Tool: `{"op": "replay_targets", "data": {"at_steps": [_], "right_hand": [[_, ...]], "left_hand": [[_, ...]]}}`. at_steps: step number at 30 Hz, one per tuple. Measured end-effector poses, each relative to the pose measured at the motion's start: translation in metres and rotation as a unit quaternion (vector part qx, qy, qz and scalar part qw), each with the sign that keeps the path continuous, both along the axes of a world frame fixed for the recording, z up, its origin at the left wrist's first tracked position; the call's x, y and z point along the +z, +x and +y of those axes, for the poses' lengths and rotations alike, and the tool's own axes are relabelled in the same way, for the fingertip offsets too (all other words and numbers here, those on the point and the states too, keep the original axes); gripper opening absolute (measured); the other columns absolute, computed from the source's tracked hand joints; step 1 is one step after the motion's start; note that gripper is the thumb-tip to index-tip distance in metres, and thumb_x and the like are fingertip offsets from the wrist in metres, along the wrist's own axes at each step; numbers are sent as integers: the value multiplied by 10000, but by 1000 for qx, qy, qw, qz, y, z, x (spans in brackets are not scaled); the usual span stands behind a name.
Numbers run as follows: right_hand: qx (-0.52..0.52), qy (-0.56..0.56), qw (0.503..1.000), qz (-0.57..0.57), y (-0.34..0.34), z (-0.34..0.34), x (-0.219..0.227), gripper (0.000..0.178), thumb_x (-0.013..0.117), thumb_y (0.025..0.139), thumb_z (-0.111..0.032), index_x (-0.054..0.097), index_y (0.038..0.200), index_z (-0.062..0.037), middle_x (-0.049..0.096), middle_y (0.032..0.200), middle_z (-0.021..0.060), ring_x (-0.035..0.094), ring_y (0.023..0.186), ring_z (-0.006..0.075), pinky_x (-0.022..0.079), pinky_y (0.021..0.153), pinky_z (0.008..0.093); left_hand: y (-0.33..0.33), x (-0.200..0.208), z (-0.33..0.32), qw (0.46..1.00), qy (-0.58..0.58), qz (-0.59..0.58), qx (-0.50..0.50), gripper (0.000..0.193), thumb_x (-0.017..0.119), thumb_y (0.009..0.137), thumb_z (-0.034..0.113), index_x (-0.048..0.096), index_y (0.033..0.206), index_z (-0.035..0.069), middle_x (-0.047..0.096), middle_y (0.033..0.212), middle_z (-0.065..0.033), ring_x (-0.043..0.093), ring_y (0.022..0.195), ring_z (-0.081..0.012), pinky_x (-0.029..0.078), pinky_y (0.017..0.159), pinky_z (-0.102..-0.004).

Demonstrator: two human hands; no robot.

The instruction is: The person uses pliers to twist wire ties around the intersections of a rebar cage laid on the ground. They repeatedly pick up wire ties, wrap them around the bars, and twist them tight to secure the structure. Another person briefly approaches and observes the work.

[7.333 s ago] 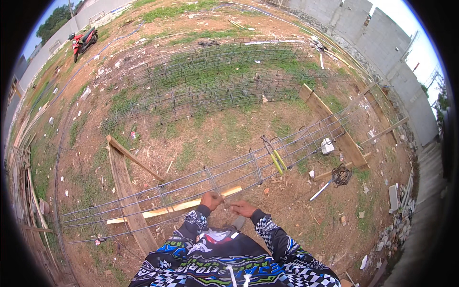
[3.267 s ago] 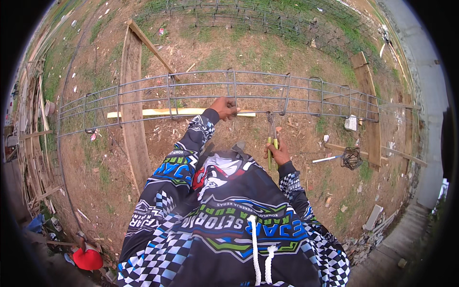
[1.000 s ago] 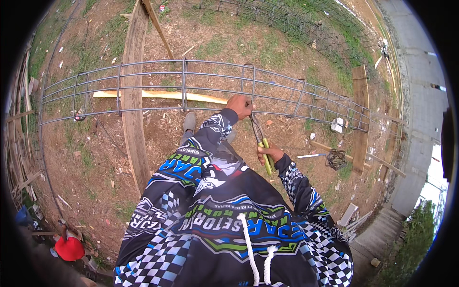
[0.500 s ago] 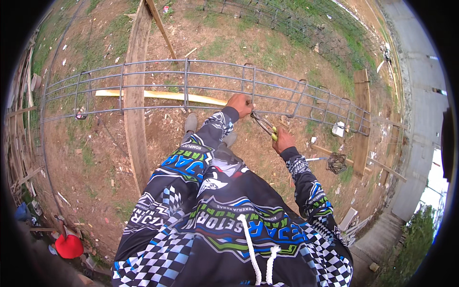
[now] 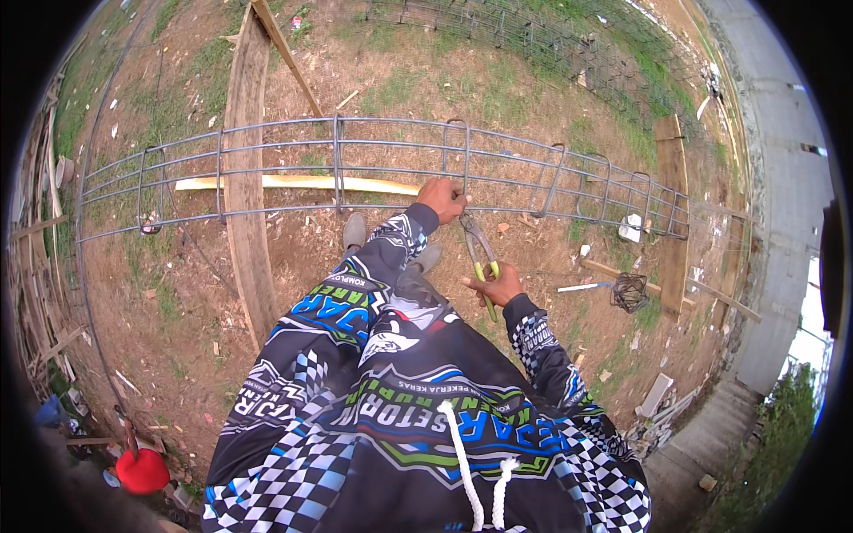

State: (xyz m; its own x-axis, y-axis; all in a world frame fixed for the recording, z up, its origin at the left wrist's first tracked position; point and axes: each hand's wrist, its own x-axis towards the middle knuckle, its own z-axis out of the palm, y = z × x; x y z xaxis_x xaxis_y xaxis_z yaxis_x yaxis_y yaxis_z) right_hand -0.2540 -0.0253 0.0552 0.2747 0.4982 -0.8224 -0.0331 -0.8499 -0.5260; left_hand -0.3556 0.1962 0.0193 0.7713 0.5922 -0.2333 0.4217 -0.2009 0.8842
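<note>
A long rebar cage [image 5: 338, 160] of grey bars and square stirrups stretches across in front of me. At its near lower bar, beside a stirrup, my left hand [image 5: 442, 201] is closed with thumb and fingers pressed together; what they pinch is too small to make out. My right hand [image 5: 499, 286] grips the yellow-green handles of a pair of pincers [image 5: 485, 248]. The handles stand somewhat apart. The pincers' dark jaws reach up to the bar just below my left fingertips; whether they bite on wire there cannot be seen.
The cage crosses a wooden plank [image 5: 244, 98] on the left and another board [image 5: 673, 169] at the right. Beneath it lies a pale wood strip [image 5: 302, 182]. A tangled wire bundle [image 5: 629, 292] sits right of my hand. More cages [image 5: 533, 53] lie on the far grass.
My right hand has come nearer my body and leftward, swinging the pincers from slanted to more upright. My left hand stays at the same spot on the cage.
</note>
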Motion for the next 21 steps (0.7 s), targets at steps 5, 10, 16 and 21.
{"op": "replay_targets", "data": {"at_steps": [5,10,16,21], "right_hand": [[59,20,990,-128,-10,2,22,478,771,733,-135,473,1073,20,595,722,109,605,520,227,502,437,377],[275,66,796,-535,-21,-6,27,599,631,803,-228,398,1312,-16,581,1043,179,605,841,331,484,728,457],[327,152,727,-585,-6,-14,21,507,554,892,-258,410,1321,-30,571,1056,182,594,885,303,483,752,428],[-16,69,995,65,12,-18,-16,424,558,928,-388,486,1036,16,608,772,125,626,606,221,498,531,351]], "left_hand": [[3,-5,1,1000,21,-1,3,329,643,784,325,683,754,-1,623,649,-201,597,607,-359,465,616,-445],[5,-10,-1,1000,17,-13,-5,314,644,776,326,697,772,16,642,688,-208,621,649,-362,480,632,-439],[6,-12,-1,1000,27,-4,2,308,651,770,323,698,765,18,647,697,-206,628,661,-358,487,645,-432],[4,-7,-2,1000,9,17,-1,306,653,772,322,700,759,20,645,684,-195,623,657,-351,478,640,-435]]}}
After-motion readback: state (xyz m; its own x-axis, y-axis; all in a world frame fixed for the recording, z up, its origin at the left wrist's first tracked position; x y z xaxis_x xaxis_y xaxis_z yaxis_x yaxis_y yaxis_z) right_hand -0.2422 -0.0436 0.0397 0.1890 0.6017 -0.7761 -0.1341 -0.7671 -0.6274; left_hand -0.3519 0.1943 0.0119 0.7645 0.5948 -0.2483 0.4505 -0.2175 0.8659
